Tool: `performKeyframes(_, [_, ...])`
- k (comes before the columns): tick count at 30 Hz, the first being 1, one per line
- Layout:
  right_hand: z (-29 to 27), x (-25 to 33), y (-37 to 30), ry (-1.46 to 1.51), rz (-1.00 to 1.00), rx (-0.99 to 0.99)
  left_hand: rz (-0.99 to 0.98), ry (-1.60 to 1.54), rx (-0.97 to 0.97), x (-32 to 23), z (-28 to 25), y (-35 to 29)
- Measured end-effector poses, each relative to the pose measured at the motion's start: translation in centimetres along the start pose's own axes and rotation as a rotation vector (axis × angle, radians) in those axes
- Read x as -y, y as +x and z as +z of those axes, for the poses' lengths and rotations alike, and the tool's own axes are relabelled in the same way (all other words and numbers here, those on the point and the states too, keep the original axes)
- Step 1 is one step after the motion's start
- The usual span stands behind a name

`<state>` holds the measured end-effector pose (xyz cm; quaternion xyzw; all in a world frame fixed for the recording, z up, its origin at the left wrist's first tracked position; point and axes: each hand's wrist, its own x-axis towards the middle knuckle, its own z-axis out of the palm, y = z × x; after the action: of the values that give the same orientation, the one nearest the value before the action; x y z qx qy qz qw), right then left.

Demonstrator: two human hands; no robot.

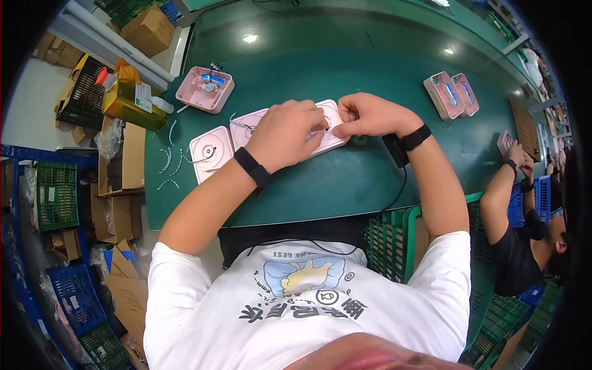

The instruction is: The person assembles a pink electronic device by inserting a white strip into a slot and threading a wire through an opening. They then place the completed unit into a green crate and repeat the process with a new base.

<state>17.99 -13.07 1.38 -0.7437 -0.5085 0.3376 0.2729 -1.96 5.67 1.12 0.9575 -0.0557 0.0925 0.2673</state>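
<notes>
Both of my hands meet over a row of pink square panels near the middle of the green table. My left hand (287, 137) lies across the panels, its fingers closed at a small white part too small to name. Beside it my right hand (377, 116) has thumb and forefinger pinched at the edge of the right-hand pink panel (332, 110); what the pinch holds is hidden. A middle pink panel (239, 132) is partly covered by my left hand. At the left end lies another pink panel (211, 152) with a round centre and a thin wire.
An open pink casing (205, 102) with wires and a blue part stands behind on the left. Clear strips (166, 160) lie near the left edge. Two pink casings (445, 95) stand at right. A yellow jug (126, 102) is off the left edge; a co-worker's hands (518, 154) are far right.
</notes>
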Motion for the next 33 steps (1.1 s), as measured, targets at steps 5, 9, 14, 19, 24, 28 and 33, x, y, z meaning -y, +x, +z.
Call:
performKeyframes(5, [-0.1, -0.5, 0.0, 0.229, 0.115, 0.149, 0.022, 0.11, -0.041, -0.1, 1.2, 1.1])
performKeyframes(9, [-0.1, -0.3, 0.2, 0.213, 0.105, 0.149, 0.046, 0.135, -0.053, 0.6, 1.6, 0.9])
performKeyframes(14, [0.2, -0.7, 0.0, 0.219, 0.102, 0.139, 0.026, 0.196, -0.082, -1.2, 1.2, 1.4])
performKeyframes(19, [0.1, -0.5, 0.0, 0.22, 0.098, 0.13, -0.017, 0.123, -0.035, 0.3, 0.4, 2.1])
performKeyframes(24, [0.1, -0.1, 0.5, 0.187, 0.094, 0.124, -0.269, -0.104, 0.158, 2.9, -1.8, 5.1])
performKeyframes(28, [-0.1, -1.1, 0.3, 0.19, 0.117, 0.158, -0.338, 0.009, 0.29, 1.2, -2.7, 4.1])
performKeyframes(33, [0.3, -1.5, -0.2, 0.009, -0.335, -0.18, 0.039, 0.062, 0.029, 1.3, 0.1, 0.6])
